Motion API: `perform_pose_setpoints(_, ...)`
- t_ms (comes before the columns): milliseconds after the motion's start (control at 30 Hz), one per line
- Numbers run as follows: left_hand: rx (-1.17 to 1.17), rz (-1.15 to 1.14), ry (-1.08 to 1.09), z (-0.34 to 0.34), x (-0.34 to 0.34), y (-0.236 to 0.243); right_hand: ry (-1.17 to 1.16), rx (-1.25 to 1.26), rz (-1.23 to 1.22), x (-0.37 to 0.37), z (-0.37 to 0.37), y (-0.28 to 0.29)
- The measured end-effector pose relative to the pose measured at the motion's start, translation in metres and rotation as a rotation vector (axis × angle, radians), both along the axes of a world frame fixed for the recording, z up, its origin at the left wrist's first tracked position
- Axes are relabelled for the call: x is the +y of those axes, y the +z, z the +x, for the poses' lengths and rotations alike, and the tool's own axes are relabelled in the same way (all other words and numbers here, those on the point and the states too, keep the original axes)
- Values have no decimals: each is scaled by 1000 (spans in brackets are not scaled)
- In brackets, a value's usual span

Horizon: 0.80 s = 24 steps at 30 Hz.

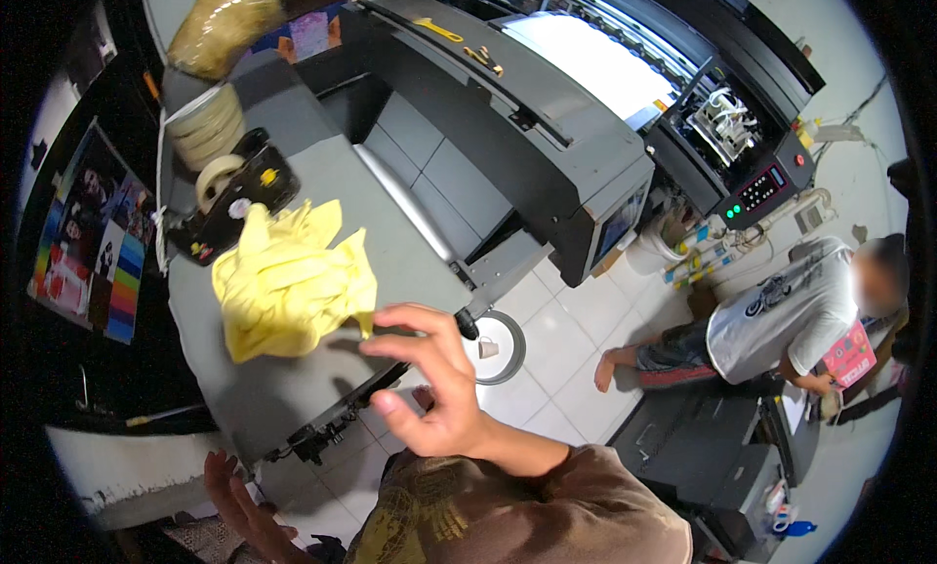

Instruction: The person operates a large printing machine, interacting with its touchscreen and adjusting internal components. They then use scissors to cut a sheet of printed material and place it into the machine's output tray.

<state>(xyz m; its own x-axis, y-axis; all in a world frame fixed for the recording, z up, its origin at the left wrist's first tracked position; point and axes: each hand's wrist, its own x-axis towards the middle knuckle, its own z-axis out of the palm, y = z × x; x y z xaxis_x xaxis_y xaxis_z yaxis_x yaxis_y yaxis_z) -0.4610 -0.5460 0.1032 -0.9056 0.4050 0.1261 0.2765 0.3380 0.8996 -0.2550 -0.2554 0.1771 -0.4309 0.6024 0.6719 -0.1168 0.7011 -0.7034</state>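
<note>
A crumpled yellow cloth (293,286) is over the grey tabletop (390,252), its folds bunched and one corner pointing toward my right hand (434,379). My right hand hovers by the table's near right edge with thumb and fingers apart, holding nothing. Its fingertips come close to the cloth's corner; I cannot tell if they touch. Low at the left, my left hand (244,505) is beside the table's near edge, fingers stretched out and holding nothing. Just behind the cloth stands a black tape dispenser (264,179) with a roll of tape in it.
A stack of tape rolls (207,125) stands behind the dispenser. Beyond the table is a large dark printer (547,144) with a yellow wrench (437,29) on top. A round white tub (503,354) sits on the tiled floor. A person (771,320) sits at the right.
</note>
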Motion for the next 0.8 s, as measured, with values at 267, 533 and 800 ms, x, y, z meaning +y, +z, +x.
perform_pose_setpoints(267,-738,544,67,-67,-195,-287,-81,-2,-103,-71,-5,-14)
perform_pose_setpoints(533,-1088,-37,236,52,-265,-450,-66,-16,-66,-112,-16,-15)
perform_pose_setpoints(800,-1167,-176,197,74,-273,-456,-15,-20,-65,-138,-22,-19)
